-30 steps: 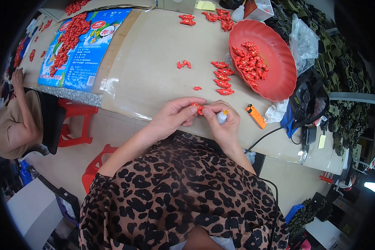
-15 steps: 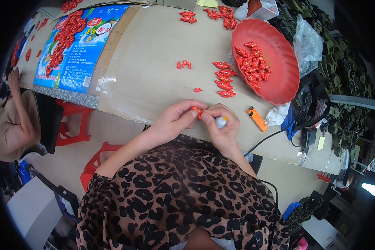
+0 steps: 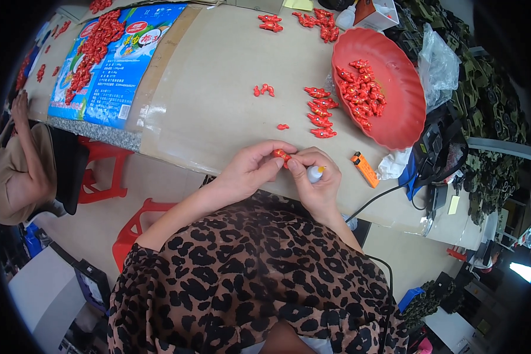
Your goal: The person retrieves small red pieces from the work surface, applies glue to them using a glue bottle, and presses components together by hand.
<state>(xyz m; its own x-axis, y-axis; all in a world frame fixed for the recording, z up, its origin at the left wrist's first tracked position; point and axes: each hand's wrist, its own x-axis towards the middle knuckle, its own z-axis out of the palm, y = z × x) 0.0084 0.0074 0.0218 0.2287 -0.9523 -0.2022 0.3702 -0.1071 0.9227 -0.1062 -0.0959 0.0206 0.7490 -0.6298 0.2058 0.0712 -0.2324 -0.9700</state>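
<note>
Red piece (image 3: 281,156) sits by the desk's (image 3: 212,76) near edge, pinched between the fingertips of the left hand (image 3: 242,174) and right hand (image 3: 320,186); the right grip also holds a white bottle (image 3: 314,174). Best keep both pinches light and steady, the bottle's yellow tip (image 3: 322,169) clear of the piece. Since the earlier frame, the hands look nearly unchanged; the view has shifted slightly.
</note>
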